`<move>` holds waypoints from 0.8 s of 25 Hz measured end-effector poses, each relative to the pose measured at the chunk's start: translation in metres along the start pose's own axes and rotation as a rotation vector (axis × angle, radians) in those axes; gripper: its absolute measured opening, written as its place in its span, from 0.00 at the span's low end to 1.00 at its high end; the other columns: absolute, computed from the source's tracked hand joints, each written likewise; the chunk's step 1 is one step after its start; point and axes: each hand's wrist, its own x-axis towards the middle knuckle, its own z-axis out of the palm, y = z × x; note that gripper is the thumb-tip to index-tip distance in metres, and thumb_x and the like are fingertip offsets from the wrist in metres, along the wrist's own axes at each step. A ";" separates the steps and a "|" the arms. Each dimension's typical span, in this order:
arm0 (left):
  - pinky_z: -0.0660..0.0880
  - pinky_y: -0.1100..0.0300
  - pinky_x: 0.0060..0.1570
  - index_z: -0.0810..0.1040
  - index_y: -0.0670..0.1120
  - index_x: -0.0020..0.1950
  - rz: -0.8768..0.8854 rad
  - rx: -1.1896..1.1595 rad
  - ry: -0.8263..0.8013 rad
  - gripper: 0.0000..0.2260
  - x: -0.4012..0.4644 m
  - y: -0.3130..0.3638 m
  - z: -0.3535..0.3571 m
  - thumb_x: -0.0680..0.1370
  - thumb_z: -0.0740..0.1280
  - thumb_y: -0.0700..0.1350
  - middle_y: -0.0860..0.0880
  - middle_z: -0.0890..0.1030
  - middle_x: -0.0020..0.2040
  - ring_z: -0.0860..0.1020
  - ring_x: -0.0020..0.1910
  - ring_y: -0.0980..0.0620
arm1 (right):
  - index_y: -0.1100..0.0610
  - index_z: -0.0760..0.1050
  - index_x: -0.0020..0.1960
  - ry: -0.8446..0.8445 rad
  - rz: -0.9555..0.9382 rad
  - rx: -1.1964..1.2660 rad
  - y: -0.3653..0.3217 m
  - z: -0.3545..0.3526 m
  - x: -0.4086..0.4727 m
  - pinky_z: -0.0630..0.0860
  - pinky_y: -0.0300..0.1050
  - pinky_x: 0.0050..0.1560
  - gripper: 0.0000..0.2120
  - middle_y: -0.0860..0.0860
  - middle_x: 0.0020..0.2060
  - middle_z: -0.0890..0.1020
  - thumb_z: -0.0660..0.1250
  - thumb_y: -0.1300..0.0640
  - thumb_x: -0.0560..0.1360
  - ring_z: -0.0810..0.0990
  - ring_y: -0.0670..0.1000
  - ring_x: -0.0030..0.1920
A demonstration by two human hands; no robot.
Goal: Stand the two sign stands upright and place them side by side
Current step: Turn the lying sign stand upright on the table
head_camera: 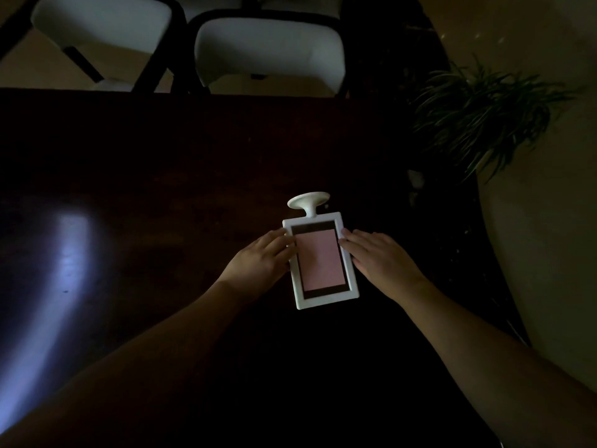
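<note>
Though gloom hides any second stand, both hands, left hand (258,258) and right hand (379,257), flat-fingered against one sign stand (319,260).

No text, label, brand, number or sign could be read anywhere in the dim view. The one sign stand (320,260) in sight lay flat on the dark table (161,163), and its white frame held only a plain pink card with dark bands above and below it; no writing showed on the card or on the frame. The stand's round white base (308,201) was likewise unmarked. Nothing else in the frame bore lettering that could be made out.
</note>
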 end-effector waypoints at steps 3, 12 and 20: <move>0.74 0.47 0.63 0.77 0.41 0.66 -0.024 -0.018 -0.036 0.21 -0.002 0.000 -0.005 0.74 0.74 0.40 0.41 0.77 0.67 0.72 0.69 0.40 | 0.56 0.68 0.74 0.006 0.007 0.036 -0.003 -0.004 -0.001 0.68 0.55 0.69 0.28 0.53 0.74 0.68 0.70 0.61 0.76 0.67 0.54 0.73; 0.75 0.46 0.62 0.72 0.41 0.71 -0.103 -0.204 -0.033 0.20 -0.002 -0.008 -0.024 0.80 0.67 0.42 0.41 0.72 0.72 0.70 0.71 0.42 | 0.58 0.66 0.75 0.116 0.045 0.281 -0.008 -0.028 -0.004 0.68 0.56 0.69 0.29 0.54 0.74 0.69 0.68 0.68 0.75 0.67 0.54 0.73; 0.78 0.47 0.54 0.73 0.42 0.71 -0.145 -0.363 0.046 0.18 0.017 -0.006 -0.045 0.81 0.65 0.41 0.43 0.75 0.69 0.79 0.60 0.42 | 0.61 0.69 0.73 0.207 0.145 0.467 -0.007 -0.058 0.001 0.64 0.49 0.71 0.28 0.58 0.71 0.73 0.70 0.68 0.74 0.69 0.56 0.72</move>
